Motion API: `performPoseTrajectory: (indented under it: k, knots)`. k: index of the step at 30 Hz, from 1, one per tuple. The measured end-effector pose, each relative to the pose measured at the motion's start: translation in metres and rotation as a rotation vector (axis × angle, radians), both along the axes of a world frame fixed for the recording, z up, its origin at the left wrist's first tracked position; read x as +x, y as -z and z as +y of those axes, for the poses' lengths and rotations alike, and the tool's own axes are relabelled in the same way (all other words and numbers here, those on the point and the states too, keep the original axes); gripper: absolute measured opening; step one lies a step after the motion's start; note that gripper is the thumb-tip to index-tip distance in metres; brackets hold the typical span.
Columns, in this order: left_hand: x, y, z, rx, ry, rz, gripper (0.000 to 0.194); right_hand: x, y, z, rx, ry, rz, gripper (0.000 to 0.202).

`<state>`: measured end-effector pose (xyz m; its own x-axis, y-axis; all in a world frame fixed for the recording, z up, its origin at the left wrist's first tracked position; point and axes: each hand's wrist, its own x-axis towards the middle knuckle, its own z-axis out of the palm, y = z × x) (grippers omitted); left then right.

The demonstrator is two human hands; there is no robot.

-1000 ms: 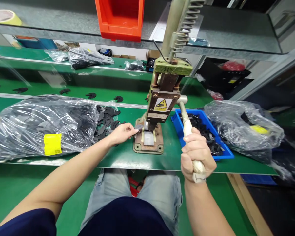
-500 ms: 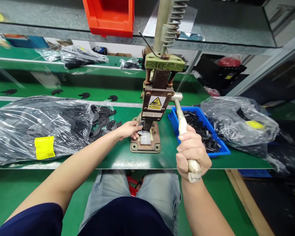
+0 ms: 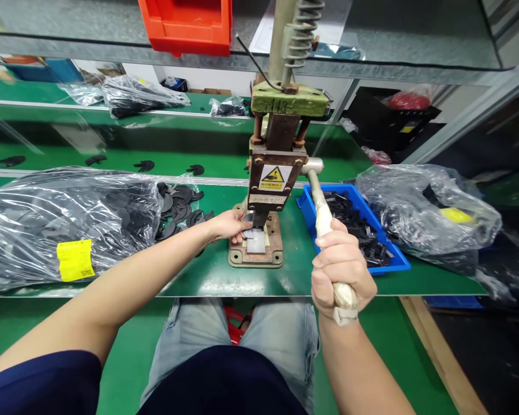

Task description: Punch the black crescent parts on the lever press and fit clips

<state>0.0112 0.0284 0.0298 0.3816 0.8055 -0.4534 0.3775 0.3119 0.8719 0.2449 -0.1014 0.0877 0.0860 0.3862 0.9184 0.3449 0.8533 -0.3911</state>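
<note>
My left hand (image 3: 232, 225) is closed in a pinch on a dark curved plastic piece (image 3: 248, 233), held at the press's base plate under the ram. Part of that piece is hidden by my fingers and the press head. My right hand (image 3: 342, 268) wraps round the tape-covered press lever (image 3: 323, 218), which slants down toward me. The hand press (image 3: 277, 138) stands upright on the green bench, with a yellow warning sticker on its front. A pale metal plate (image 3: 255, 241) lies on its base.
Left of the press, a clear plastic bag (image 3: 112, 225) spills loose dark curved pieces (image 3: 179, 204). A blue tray (image 3: 395, 266) of small black parts stands right, beside another plastic bag (image 3: 436, 219). An orange bin (image 3: 188, 34) sits on the overhead shelf.
The dark piece in my left hand now lies flatter and lower on the press base, where it was tilted up before. My right hand keeps its grip on the lever. The view has shifted slightly.
</note>
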Motion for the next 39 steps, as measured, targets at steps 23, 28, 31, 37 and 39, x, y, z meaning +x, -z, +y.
performPoseTrajectory:
  k: [23, 28, 31, 37, 39]
  knots:
    - [-0.131, -0.008, -0.087, 0.659, 0.066, 1.011, 0.039, -0.004, -0.001, 0.008, 0.042, 0.009, 0.053, 0.018]
    - [-0.117, 0.017, -0.099, 0.692, 0.093, 1.056, 0.033, 0.000, -0.001, 0.011, 0.079, -0.004, 0.018, 0.018]
    - [-0.116, 0.014, -0.095, 0.702, 0.092, 1.001, 0.028, 0.001, -0.004, 0.010, 0.062, -0.010, -0.002, 0.016]
    - [-0.116, -0.001, -0.085, 0.798, 0.155, 0.887, 0.015, -0.005, -0.007, 0.007, 0.072, 0.000, 0.012, 0.016]
    - [-0.109, -0.001, -0.080, 0.820, 0.196, 0.858, 0.019, -0.006, -0.006, 0.008, 0.078, 0.005, 0.028, 0.017]
